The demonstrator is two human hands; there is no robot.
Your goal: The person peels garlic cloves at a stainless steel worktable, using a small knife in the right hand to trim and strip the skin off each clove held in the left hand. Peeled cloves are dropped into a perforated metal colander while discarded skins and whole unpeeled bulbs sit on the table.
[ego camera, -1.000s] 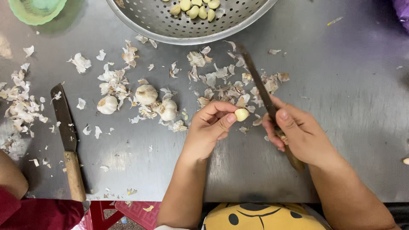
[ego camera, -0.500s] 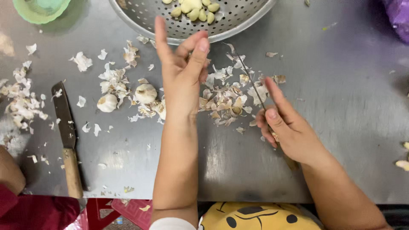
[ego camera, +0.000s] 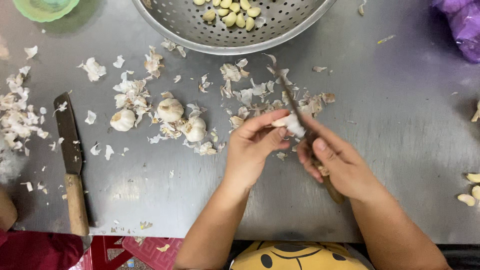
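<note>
**Two hands peeling a garlic clove with a knife over a metal counter**

The fingers (ego camera: 274,121) of the left hand (ego camera: 252,150) are pinched around a small pale garlic clove (ego camera: 291,123), thumb below and fingertips above. The right hand (ego camera: 340,165) sits just beside it, its fingers wrapped tight around the wooden handle of a thin paring knife (ego camera: 300,117), thumb pressed along the blade's back. The blade touches the clove and points away from the person, toward the top of the view.

Both hands hover over a grey steel counter (ego camera: 400,125) littered with papery garlic skins (ego camera: 260,92). To the left of the left hand lie 3 whole garlic bulbs (ego camera: 170,110), close together among more peelings. Farther left, a second knife (ego camera: 70,160) with a broad dark blade and wooden handle lies flat, well apart from the hands. Beyond the hands, at the top edge, a perforated metal colander (ego camera: 190,35) holds peeled cloves (ego camera: 230,12). A green bowl (ego camera: 45,7) shows at the top left corner, a purple bag (ego camera: 465,25) at the top right, and a few loose peeled cloves (ego camera: 470,187) lie at the right edge.
</note>
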